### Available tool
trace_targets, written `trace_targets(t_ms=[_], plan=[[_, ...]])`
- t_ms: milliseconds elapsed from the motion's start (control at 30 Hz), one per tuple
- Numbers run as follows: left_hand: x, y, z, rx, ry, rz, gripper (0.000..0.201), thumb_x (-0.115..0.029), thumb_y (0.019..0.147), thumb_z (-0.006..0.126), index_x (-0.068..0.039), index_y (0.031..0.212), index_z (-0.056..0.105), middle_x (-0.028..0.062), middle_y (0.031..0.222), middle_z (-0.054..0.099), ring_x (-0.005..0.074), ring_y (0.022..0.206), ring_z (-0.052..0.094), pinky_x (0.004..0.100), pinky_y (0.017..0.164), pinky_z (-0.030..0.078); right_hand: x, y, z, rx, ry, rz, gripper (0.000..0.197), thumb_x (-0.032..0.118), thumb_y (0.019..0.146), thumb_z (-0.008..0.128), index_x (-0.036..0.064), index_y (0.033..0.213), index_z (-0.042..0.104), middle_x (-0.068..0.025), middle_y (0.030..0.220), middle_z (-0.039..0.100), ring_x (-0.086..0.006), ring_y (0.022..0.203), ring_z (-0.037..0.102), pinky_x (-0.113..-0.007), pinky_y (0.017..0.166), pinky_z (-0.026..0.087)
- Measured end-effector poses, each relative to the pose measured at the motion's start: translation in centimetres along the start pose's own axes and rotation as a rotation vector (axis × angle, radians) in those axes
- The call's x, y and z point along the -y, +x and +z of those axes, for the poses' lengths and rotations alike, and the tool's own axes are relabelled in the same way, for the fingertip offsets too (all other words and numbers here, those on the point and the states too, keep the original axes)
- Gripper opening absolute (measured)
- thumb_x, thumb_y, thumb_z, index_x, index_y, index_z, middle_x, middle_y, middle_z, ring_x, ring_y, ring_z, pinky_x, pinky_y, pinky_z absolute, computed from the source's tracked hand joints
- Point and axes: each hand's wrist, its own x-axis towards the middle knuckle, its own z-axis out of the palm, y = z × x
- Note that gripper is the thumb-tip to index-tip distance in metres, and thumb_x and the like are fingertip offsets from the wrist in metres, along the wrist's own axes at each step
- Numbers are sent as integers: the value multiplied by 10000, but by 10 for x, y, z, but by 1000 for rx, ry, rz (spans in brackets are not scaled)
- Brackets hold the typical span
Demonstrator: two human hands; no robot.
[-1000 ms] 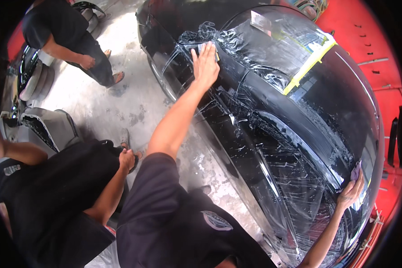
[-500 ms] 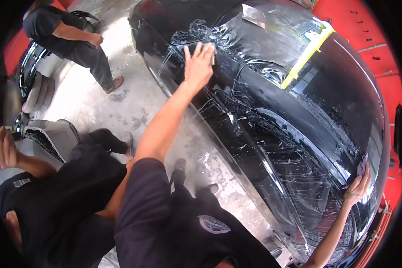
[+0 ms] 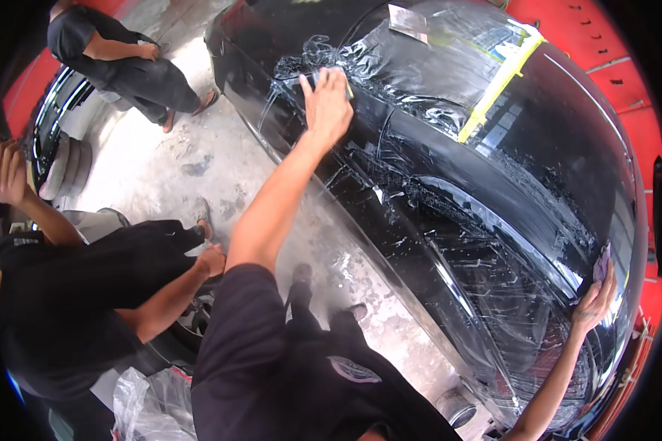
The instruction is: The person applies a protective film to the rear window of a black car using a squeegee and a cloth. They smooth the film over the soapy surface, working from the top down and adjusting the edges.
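Note:
My left hand [image 3: 326, 110] is pressed flat over a thin pad with a yellow edge [image 3: 350, 92], mostly hidden under the palm. It rests on a black car panel [image 3: 364, 114], just beside crumpled clear film [image 3: 368, 62]. My right hand [image 3: 594, 300] grips a crumpled purple cloth [image 3: 602, 264] against the glossy dark bodywork at the far right. Between my hands, the car's side has film stuck over it and whitish wet smears and specks.
Yellow tape [image 3: 504, 87] edges the film; a flat rectangular piece [image 3: 408, 23] lies on it. A person [image 3: 59, 294] is close at my left, another [image 3: 121, 62] farther off. Clear plastic [image 3: 151, 404] lies lower left, a round metal can [image 3: 456, 409] by the car. Red panels [image 3: 610, 81] stand behind.
My left hand has shifted slightly left on the panel; my right hand and the purple cloth have moved slightly up and right. The near person has turned and shifted; the far one has stepped right.

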Motion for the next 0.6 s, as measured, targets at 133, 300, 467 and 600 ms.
trace_targets(t_ms=[133,300,467,600], plan=[[16,-4,-3,-49,-18,94,492,-80,948,557,-29,1435,593,112,1533,575,369,1476,462,716,1226,174,3,1,1,-2,13,3,500,200,1057,401,68,1515,551,-222,1444,593,-404,1353,559,-475,1141,421],[-9,-19,15,-125,-125,-19,470,-118,1023,523,34,1468,528,241,1547,521,404,1488,436,634,1252,211,0,2,2,-5,9,-4,499,197,1057,404,69,1516,551,-217,1443,596,-401,1347,564,-466,1141,423],[20,-22,24,-203,-294,-74,421,-184,1078,498,-28,1461,578,164,1564,537,369,1500,435,614,1258,205,7,4,-2,-3,13,-10,498,187,1040,412,60,1494,571,-211,1408,613,-392,1311,585,-469,1109,443],[5,-10,17,-142,-146,-159,420,-165,1074,489,-6,1453,575,200,1557,533,378,1493,440,604,1253,222,6,4,1,0,7,17,490,198,1055,409,61,1499,565,-216,1417,604,-400,1315,580,-469,1110,441]])
